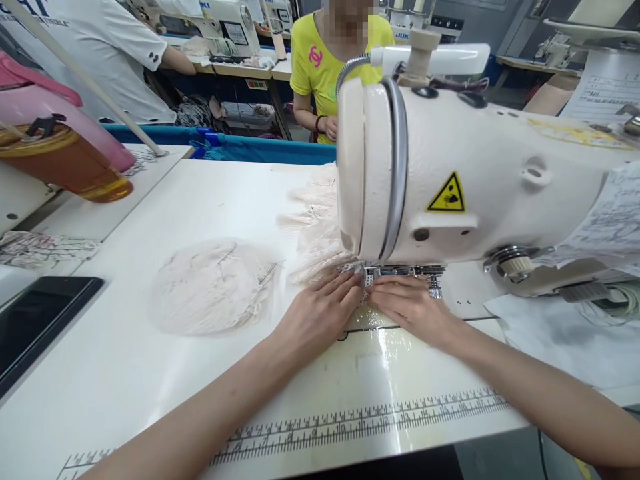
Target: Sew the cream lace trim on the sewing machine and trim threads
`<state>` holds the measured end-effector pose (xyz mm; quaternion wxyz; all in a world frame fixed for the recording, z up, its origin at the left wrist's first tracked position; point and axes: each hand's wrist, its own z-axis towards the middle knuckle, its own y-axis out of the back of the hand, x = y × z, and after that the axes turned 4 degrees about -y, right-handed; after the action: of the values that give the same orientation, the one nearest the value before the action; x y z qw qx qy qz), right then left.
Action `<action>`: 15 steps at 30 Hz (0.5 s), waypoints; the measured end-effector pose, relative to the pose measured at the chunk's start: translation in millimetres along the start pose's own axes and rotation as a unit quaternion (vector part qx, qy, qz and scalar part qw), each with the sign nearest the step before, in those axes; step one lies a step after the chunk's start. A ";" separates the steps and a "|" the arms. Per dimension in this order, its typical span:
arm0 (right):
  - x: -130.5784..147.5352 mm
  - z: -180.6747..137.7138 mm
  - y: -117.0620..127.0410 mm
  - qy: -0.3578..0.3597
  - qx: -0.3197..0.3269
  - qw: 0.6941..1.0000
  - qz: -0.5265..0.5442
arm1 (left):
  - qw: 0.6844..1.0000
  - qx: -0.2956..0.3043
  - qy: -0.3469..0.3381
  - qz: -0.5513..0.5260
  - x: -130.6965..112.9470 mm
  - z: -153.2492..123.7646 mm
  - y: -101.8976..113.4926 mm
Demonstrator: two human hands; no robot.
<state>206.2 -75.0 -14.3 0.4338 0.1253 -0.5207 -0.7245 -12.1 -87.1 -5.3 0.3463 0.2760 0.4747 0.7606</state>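
A white sewing machine stands on the white table. Under its presser foot lies a small piece of pale lace fabric. My left hand rests flat on the table left of the foot, fingers stretched toward the needle and pressing the fabric. My right hand lies flat to the right of the foot, fingers extended and holding the same piece down. Both sets of fingertips nearly meet at the foot.
A round pile of pale lace pieces lies to the left, more lace behind the machine. A dark phone and an amber cup sit at the left. A printed ruler runs along the front edge. Two people stand beyond the table.
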 end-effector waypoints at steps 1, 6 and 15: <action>-0.6 0.1 -0.1 -0.003 0.003 1.000 0.003 | 1.000 -0.002 0.001 0.004 -0.5 0.5 0.0; -4.8 -0.5 -2.7 -0.015 -0.007 1.000 0.023 | 1.000 -0.010 0.006 0.013 -2.2 2.8 1.2; -4.9 1.4 1.8 -0.056 -0.018 0.998 0.030 | 0.999 -0.014 0.004 0.038 -2.9 2.5 -0.2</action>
<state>209.2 -70.5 -13.5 0.4277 0.0612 -0.5349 -0.7261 -8.4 -88.1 -4.8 0.3192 0.2857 0.4550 0.7807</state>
